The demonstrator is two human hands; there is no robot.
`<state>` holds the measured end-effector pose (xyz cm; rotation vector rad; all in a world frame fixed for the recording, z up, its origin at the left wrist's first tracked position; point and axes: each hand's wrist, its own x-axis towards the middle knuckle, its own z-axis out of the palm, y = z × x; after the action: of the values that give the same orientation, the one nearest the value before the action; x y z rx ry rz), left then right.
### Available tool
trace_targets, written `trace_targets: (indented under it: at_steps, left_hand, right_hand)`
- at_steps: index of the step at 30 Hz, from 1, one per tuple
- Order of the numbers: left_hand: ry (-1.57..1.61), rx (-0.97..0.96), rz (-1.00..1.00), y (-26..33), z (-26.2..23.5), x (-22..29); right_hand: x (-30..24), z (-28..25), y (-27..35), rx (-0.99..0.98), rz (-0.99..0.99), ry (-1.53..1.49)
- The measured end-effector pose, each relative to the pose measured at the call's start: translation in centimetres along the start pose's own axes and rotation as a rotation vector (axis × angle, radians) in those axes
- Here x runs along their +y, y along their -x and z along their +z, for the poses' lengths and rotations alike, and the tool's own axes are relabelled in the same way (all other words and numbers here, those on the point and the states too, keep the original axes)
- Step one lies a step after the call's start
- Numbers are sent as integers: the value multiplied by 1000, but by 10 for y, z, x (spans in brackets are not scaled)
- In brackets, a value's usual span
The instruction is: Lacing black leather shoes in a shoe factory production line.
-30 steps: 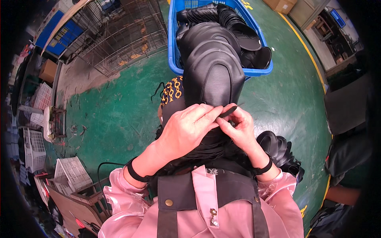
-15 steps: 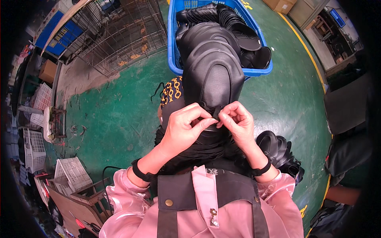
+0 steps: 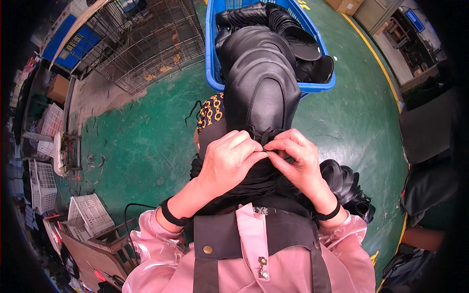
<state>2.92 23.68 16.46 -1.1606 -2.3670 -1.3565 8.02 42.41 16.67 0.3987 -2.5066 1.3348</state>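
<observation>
Smooth, leathery and domed, the black piece (image 3: 267, 100) lies just beyond my left hand (image 3: 225, 158) and right hand (image 3: 299, 156), both pinching a narrow black strip (image 3: 264, 136), tips nearly meeting.

Left hand (image 3: 230, 158) and right hand (image 3: 296, 158) nearly meet, both in a fingertip pinch

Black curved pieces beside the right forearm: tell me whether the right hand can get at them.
Probably yes: nothing visible blocks the way from the right hand to the black curved pieces close by; its fingertips, though, look busy pinching a black strip.
</observation>
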Motion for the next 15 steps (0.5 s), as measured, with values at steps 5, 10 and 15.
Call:
trace_targets:
  at_steps: [5, 10, 15]
  left_hand:
    - [-154, 5, 117, 6, 3, -2]
    - [-92, 7, 139, 9, 5, -4]
    - [-36, -18, 137, 8, 1, -1]
  right_hand:
    - [-5, -9, 3, -208, 344, -252]
    - [6, -8, 8, -353, 742, -1073]
    - [12, -4, 12, -333, 681, -1025]
